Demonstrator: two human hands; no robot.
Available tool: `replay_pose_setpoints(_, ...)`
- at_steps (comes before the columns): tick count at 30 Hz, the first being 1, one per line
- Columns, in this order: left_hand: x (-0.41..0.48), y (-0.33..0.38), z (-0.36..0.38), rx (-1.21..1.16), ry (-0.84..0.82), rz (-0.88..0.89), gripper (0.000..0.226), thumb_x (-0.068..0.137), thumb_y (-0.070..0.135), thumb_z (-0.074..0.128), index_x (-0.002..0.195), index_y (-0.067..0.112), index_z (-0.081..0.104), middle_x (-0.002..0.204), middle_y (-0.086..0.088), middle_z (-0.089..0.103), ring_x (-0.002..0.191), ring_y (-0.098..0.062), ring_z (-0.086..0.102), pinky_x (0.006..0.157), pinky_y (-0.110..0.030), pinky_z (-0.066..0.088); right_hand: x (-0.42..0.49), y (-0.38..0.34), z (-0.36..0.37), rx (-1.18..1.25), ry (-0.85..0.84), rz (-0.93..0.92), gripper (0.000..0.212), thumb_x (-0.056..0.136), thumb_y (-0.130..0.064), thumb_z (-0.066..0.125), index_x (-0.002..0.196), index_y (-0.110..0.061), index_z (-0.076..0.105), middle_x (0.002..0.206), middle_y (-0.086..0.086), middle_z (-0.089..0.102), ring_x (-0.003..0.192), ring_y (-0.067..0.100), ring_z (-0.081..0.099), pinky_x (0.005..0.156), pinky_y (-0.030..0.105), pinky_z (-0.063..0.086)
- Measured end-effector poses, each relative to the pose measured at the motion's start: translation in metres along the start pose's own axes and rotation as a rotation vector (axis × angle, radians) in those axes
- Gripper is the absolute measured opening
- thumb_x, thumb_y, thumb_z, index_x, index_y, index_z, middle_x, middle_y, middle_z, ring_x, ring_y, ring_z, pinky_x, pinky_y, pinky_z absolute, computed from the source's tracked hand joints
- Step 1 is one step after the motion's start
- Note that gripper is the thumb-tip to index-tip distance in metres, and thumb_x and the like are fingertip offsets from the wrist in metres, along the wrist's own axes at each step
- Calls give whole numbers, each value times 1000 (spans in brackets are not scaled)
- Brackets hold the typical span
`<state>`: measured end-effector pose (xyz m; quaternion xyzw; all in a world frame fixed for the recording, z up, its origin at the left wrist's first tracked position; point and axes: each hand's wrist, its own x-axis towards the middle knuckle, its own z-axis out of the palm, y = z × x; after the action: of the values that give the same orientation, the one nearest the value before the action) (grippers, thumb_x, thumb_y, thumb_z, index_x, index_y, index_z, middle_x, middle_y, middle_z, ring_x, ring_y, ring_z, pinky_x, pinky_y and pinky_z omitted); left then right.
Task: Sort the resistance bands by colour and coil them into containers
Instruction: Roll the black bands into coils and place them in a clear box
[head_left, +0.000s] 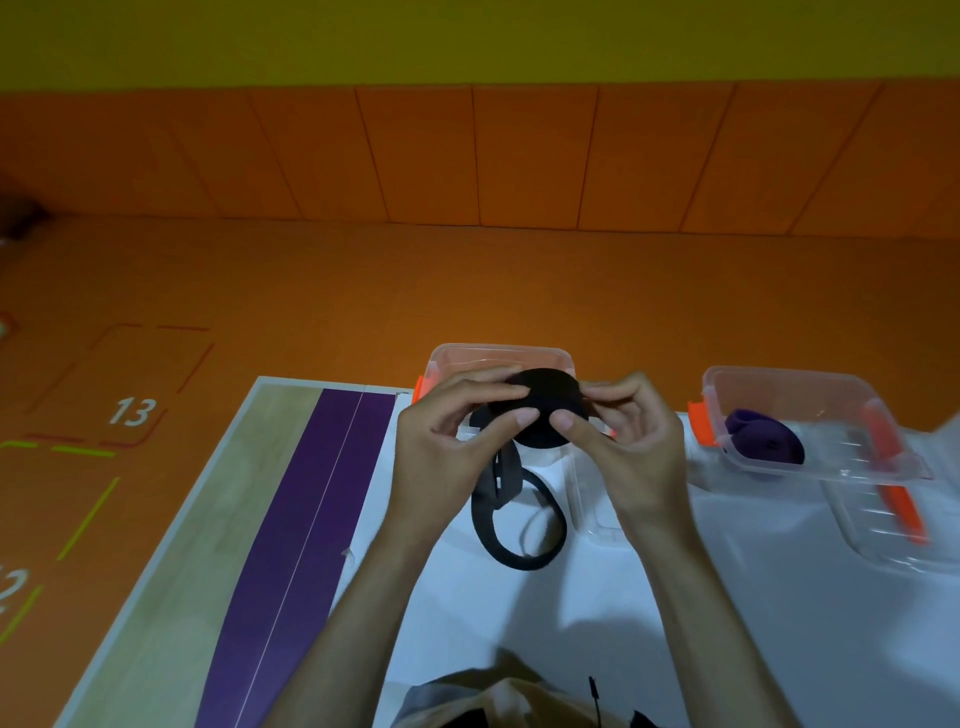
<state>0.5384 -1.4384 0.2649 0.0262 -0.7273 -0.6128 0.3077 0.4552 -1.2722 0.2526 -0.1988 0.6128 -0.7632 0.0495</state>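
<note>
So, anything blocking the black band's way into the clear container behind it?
Nothing visible. The left hand and right hand hold the black band, mostly coiled, right at the clear container, which has no lid on. The loose tail hangs to the table. The hands hide part of the container's inside.

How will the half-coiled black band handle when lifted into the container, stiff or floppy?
Probably floppy: the black band trails a tail that sags in loose loops onto the table. The coil likely springs open if released, since both the left hand and right hand pinch it. Seems light: a pinch alone holds it up.
</note>
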Motion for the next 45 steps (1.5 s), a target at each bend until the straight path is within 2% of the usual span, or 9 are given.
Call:
replay_pose_setpoints(5, -3, -2, -5, -7, -47, -95, 38, 89, 20, 84, 119, 41, 79, 123, 3, 72, 121, -18, 67, 97, -26, 55, -4, 4, 8, 26, 27, -21, 31, 79, -30, 89, 104, -38, 73, 114, -4, 76, 117, 23, 72, 101, 43, 58)
replay_pose_setpoints(10, -1, 0, -8, -20, 17, -68, 40, 81, 14, 91, 114, 34, 80, 114, 3, 79, 112, -22, 75, 95, -33, 61, -6, 6, 7, 19, 44, 48, 38, 70, -47, 96, 85, -31, 65, 102, 6, 75, 108, 25, 74, 95, 52, 61)
replay_pose_setpoints(15, -2, 4, -8, -50, 7, -66, 34, 83, 20, 88, 113, 36, 82, 116, 0, 76, 117, -21, 71, 97, -29, 58, -8, 8, 8, 63, 61, 31, 38, 77, -48, 93, 106, -33, 72, 116, 6, 73, 118, 37, 70, 100, 69, 54)
replay_pose_setpoints(21, 6, 7, -6, -60, 47, -11, 34, 85, 14, 88, 112, 33, 79, 114, 5, 79, 114, -20, 74, 96, -27, 58, -10, 1, 14, 53, 19, 57, 34, 73, -38, 94, 87, -28, 66, 104, -1, 77, 104, 21, 76, 83, 33, 62)
replay_pose_setpoints(28, 1, 2, -14, 32, -26, -29, 32, 91, 26, 81, 119, 42, 79, 119, 4, 73, 121, -26, 67, 106, -57, 53, -9, -3, 12, 37, -9, 26, 36, 78, -33, 89, 109, -40, 72, 118, -3, 76, 118, 21, 72, 93, 40, 61)
replay_pose_setpoints(31, 3, 7, -12, 33, 5, 8, 35, 89, 25, 85, 117, 44, 77, 116, 7, 77, 116, -24, 72, 101, -48, 58, -9, -5, 14, 48, -6, 19, 31, 74, -31, 92, 97, -32, 72, 114, -1, 78, 115, 22, 74, 88, 28, 61)
replay_pose_setpoints(35, -4, 5, -11, 20, 37, -1, 26, 85, 27, 87, 109, 36, 80, 117, 5, 77, 120, -24, 70, 106, -60, 53, -13, -1, 16, 81, 98, 28, 41, 70, -43, 96, 101, -33, 72, 115, 3, 76, 112, 29, 75, 90, 49, 63)
replay_pose_setpoints(40, 0, 8, -12, 19, 28, 0, 28, 85, 24, 86, 111, 35, 82, 113, 4, 77, 116, -25, 71, 100, -53, 58, -14, 3, 21, 91, 38, 22, 33, 78, -35, 92, 101, -30, 69, 113, -4, 76, 115, 20, 73, 90, 28, 59)
replay_pose_setpoints(45, -8, 2, -9, -2, 100, 39, 24, 88, 20, 85, 110, 30, 81, 123, 1, 76, 125, -28, 68, 103, -44, 57, -16, 1, 24, 85, 90, 69, 38, 69, -41, 98, 89, -30, 66, 102, 3, 77, 100, 25, 77, 77, 43, 65)
